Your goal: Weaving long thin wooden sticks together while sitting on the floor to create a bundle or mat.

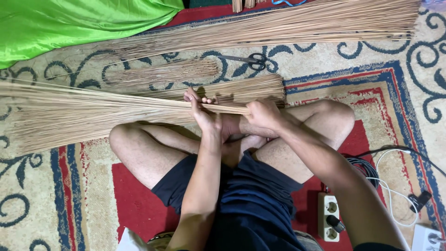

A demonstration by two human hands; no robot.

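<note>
My left hand (203, 111) and right hand (263, 114) both clamp tight round the bundle of thin broom sticks (93, 109) — it lies across my crossed legs, fanning out toward nine o'clock. Scissors (248, 60) sit on the patterned carpet (325, 60) at twelve o'clock, well apart — a power strip (328, 217) at five.

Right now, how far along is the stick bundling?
Looks done: two trimmed bundles lie on the carpet beside the scissors. In hand: the left hand and right hand grip the narrow end of a fanned bundle; no tie is visible on it. Left: a long loose pile lies untouched beyond.
</note>
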